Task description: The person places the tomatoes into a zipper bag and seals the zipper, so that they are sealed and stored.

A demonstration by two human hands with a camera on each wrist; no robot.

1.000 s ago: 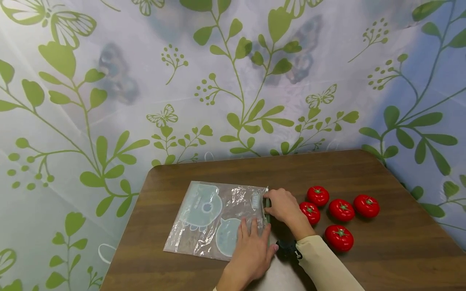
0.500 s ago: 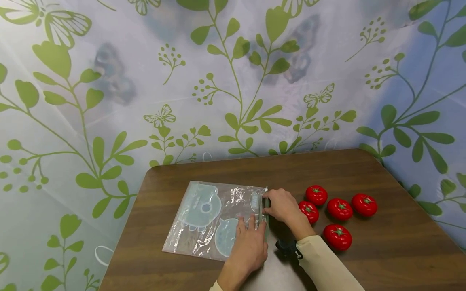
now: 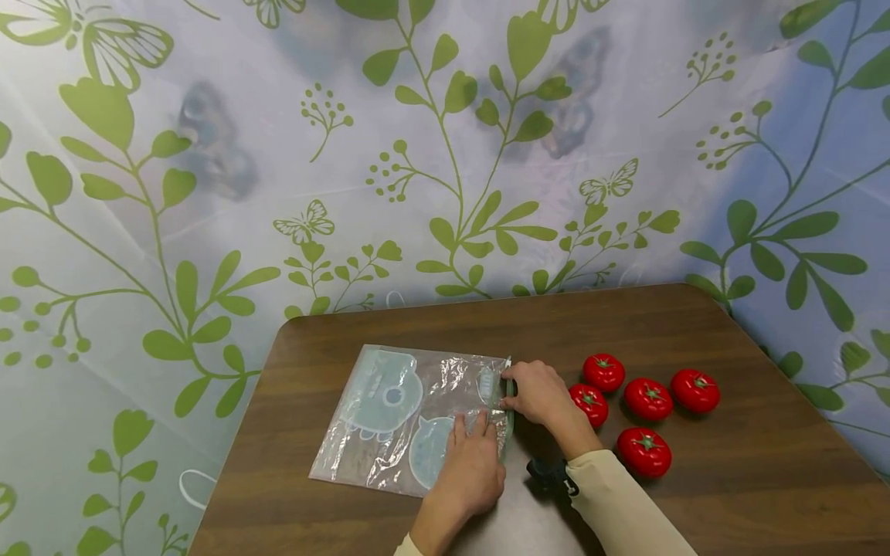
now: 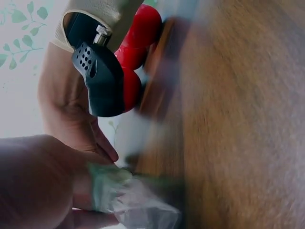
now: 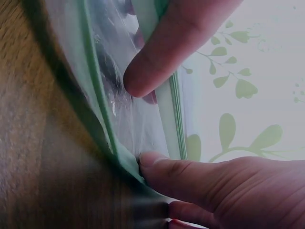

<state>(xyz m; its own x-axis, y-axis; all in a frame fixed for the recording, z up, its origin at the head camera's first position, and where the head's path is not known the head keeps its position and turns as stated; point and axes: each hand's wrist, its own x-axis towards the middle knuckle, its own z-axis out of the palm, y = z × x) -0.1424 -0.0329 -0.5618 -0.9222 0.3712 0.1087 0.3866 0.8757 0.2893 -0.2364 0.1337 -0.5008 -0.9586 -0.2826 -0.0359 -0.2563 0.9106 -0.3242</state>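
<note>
Clear plastic zip bag with pale blue cartoon prints (image 3: 441, 390) lies flat on the brown wood-grain tabletop (image 3: 598, 313), left of the tomatoes. Near right corner hidden under your left hand (image 3: 469, 472), so long axis hard to judge; green-edged mouth points right, lips parted in the right wrist view. Small print by the mouth and on the left cartoon: too small to read.

Your left fingers lie over the bag, thumb inside the mouth, pinching the upper lip; thumb hidden from the head view. Your right hand (image 3: 545, 398) pinches the mouth's far edge, thumb and fingers nearly closed on the plastic.

Right of that, five glossy red tomatoes with green tops (image 3: 649, 399); left wrist view blurred, shows only part of them. Black wrist device (image 3: 552, 477) below your right hand; cream sleeves (image 3: 626, 502) cut off by the frame. Leaf-printed backdrop (image 3: 417, 154) behind.
</note>
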